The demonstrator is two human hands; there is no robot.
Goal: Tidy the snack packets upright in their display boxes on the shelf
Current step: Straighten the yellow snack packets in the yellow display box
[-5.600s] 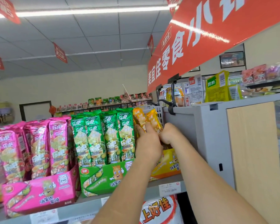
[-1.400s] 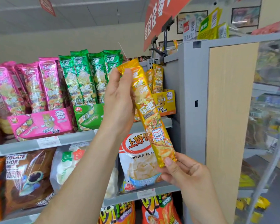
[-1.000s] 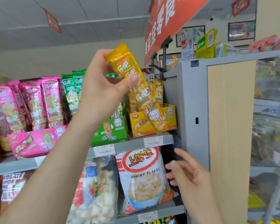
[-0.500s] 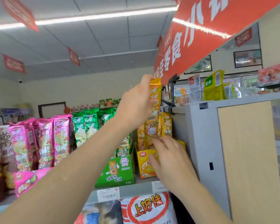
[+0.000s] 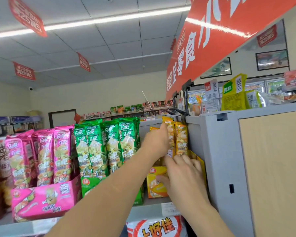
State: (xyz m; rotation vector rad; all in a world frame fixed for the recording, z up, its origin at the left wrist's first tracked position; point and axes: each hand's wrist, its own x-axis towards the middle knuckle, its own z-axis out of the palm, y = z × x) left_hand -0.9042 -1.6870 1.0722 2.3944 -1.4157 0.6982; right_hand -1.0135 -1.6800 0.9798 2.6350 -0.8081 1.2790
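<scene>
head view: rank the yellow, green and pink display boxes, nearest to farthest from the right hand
1. yellow display box: right end of the shelf, with the right hand resting on it.
2. green display box: middle, left of the yellow one, partly behind the left forearm.
3. pink display box: farthest left.

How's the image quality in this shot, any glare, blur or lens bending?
Head view: the ceiling light is blown out and a glare streak crosses the red banner; same view, the wide lens makes the grey cabinet lean; the left hand and right hand look soft, the green packets sharper.
</scene>
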